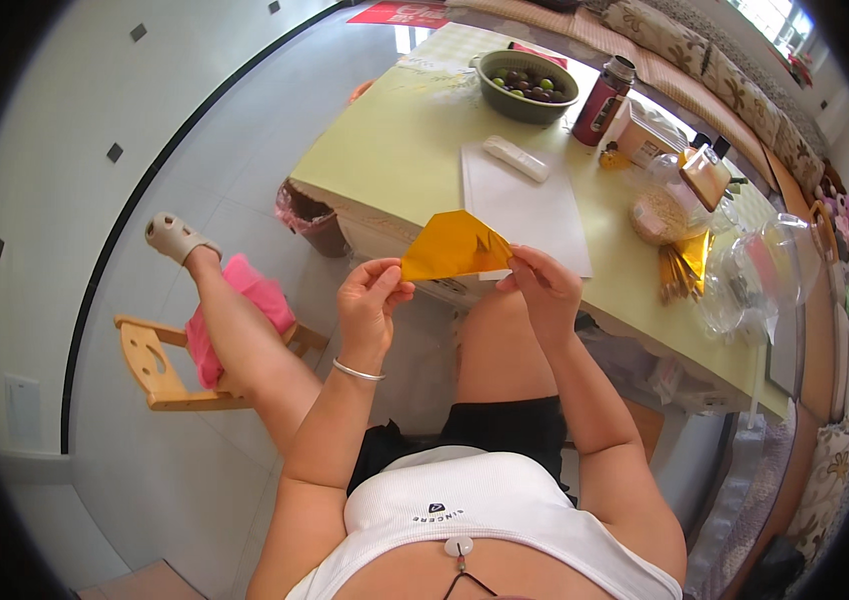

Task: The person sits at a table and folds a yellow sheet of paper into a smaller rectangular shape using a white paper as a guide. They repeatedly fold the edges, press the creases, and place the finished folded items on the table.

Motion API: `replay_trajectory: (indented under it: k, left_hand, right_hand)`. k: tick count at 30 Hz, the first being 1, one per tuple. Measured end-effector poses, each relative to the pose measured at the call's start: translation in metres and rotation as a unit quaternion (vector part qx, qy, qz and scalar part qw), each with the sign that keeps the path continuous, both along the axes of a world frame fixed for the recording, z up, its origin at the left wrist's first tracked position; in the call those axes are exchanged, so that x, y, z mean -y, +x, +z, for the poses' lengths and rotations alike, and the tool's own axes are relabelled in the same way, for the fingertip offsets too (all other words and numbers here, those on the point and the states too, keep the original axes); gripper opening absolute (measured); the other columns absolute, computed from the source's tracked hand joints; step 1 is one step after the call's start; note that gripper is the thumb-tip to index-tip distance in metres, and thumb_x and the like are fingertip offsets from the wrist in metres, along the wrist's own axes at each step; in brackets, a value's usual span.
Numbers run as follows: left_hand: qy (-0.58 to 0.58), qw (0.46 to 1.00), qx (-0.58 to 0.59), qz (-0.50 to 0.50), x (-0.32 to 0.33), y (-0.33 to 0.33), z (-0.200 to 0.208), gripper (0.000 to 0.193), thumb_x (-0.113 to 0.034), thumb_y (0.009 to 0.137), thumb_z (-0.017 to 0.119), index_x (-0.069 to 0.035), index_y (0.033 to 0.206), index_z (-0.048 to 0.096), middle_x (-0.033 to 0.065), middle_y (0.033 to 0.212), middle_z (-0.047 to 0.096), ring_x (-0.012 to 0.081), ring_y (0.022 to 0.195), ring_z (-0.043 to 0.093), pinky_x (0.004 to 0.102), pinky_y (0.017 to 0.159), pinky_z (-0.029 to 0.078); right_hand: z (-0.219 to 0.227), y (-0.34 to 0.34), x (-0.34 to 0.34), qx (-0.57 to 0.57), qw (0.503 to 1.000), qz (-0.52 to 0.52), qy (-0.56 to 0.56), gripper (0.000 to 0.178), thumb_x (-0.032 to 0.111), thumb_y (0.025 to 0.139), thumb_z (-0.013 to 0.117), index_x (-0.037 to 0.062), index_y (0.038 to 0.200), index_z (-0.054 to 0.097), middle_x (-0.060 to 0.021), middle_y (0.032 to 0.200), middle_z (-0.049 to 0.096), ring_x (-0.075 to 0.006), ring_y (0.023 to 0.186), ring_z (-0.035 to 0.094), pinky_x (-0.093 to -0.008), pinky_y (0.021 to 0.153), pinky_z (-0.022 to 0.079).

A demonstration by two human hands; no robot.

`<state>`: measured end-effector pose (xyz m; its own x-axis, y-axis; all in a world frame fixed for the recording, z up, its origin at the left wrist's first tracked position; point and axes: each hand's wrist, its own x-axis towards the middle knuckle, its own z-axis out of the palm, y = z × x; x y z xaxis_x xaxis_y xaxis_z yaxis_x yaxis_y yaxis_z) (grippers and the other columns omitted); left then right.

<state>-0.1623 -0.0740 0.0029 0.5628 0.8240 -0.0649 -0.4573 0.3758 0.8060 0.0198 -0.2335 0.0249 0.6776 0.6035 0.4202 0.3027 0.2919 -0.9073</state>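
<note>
I hold a folded piece of orange-yellow paper (453, 246) in the air in front of the table edge. My left hand (372, 295) pinches its lower left corner; a thin bracelet circles that wrist. My right hand (539, 284) grips the paper's right side between thumb and fingers. The paper is creased into a flat, roughly triangular shape. Behind it a white sheet (535, 205) lies on the pale yellow-green table (395, 150).
On the table stand a green bowl of dark and green fruit (527, 85), a red flask (602, 100), a white oblong case (516, 158), clear plastic containers (755, 275) and a bundle of sticks (678, 275). A small bin (310, 215) and a wooden stool (170, 370) are on the floor at left.
</note>
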Motion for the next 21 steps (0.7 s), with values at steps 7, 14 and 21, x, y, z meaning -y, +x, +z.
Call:
replay_trajectory:
  k: [7, 14, 21]
  left_hand:
    - [-0.020, 0.999, -0.006, 0.033, 0.006, -0.064, -0.004, 0.015, -0.002, 0.094, 0.067, 0.000, 0.109, 0.068, 0.0089, 0.090, 0.073, 0.0178, 0.073, 0.072, 0.0287, 0.068, 0.062]
    - [0.029, 0.997, -0.034, 0.068, 0.015, -0.114, -0.001, 0.028, 0.003, 0.092, 0.068, 0.001, 0.119, 0.066, 0.0087, 0.088, 0.072, 0.0157, 0.073, 0.070, 0.0261, 0.071, 0.058]
    - [0.108, 0.986, -0.052, 0.119, 0.023, -0.150, -0.008, 0.027, 0.006, 0.089, 0.069, 0.003, 0.116, 0.070, 0.0100, 0.089, 0.073, 0.0165, 0.074, 0.070, 0.0259, 0.071, 0.059]
  right_hand:
    - [0.003, -0.046, 0.000, -0.007, 0.996, 0.049, -0.078, 0.020, -0.001, 0.097, 0.063, -0.0028, 0.116, 0.071, -0.0111, 0.099, 0.073, -0.0171, 0.081, 0.073, -0.0272, 0.073, 0.060]
    - [0.006, -0.084, -0.003, -0.026, 0.992, 0.112, -0.052, 0.024, 0.001, 0.100, 0.059, -0.0056, 0.123, 0.065, -0.0098, 0.099, 0.072, -0.0200, 0.086, 0.074, -0.0281, 0.078, 0.060]
    - [0.013, -0.104, -0.006, -0.185, 0.956, 0.164, -0.156, 0.018, 0.005, 0.099, 0.063, -0.0048, 0.115, 0.066, -0.0081, 0.095, 0.072, -0.0180, 0.081, 0.074, -0.0258, 0.071, 0.059]
